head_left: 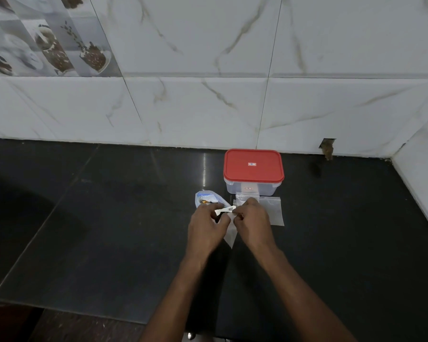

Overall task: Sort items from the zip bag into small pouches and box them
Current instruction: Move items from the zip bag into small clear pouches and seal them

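Both hands meet over the black counter in front of a clear plastic box with a red lid (253,166). My left hand (206,227) and my right hand (252,222) pinch a small white flat item (224,210) between their fingertips, above a clear small pouch (230,233) that hangs below them. The zip bag (208,197), crumpled and holding blue and orange contents, lies just left of the box behind my left hand. More clear pouches (272,208) lie flat to the right of my right hand.
The black stone counter (109,218) runs to a white marble-tiled wall (208,107) at the back and a side wall (425,188) on the right. A chipped hole (328,148) marks the wall base at the right.
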`<move>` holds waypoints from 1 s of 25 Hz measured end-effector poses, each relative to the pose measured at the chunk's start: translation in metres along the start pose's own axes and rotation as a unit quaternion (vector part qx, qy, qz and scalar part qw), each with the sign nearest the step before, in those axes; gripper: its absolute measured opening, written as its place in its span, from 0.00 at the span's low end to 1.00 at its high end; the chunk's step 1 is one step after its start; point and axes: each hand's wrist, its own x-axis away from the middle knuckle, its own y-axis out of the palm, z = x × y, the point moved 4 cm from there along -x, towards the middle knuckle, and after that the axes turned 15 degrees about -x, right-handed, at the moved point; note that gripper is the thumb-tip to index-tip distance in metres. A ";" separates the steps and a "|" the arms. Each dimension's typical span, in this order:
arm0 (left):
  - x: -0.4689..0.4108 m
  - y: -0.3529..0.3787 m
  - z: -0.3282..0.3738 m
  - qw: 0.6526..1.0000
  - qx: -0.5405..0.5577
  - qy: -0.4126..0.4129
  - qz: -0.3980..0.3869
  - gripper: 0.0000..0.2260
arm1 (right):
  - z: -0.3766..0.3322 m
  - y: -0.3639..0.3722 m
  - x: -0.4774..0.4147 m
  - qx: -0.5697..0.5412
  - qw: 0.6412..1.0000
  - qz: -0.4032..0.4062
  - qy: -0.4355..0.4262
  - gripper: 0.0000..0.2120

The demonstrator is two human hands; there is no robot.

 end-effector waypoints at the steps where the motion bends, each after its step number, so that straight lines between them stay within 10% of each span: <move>1: 0.001 0.000 -0.008 0.999 0.031 0.026 -0.003 0.20 | 0.001 -0.003 -0.002 -0.025 1.000 0.002 0.006 0.12; 5: 0.004 0.021 -0.037 0.992 0.084 0.046 -0.081 0.41 | -0.002 0.001 -0.008 -0.111 0.992 -0.022 0.054 0.10; 11: 0.001 0.030 -0.047 0.993 0.104 0.036 -0.033 0.24 | 0.002 0.009 -0.012 -0.347 0.916 -0.024 0.200 0.06; 18: 0.000 0.032 -0.059 0.977 0.199 0.061 -0.046 0.39 | -0.002 0.020 -0.013 -0.263 0.950 -0.062 0.157 0.13; 22: -0.003 0.033 -0.069 0.968 0.246 0.034 -0.048 0.29 | -0.003 0.027 -0.009 -0.289 0.941 -0.100 0.149 0.13; 25: -0.006 0.032 -0.080 0.959 0.282 -0.034 0.011 0.20 | 0.023 0.017 -0.019 -0.158 0.977 0.033 0.142 0.09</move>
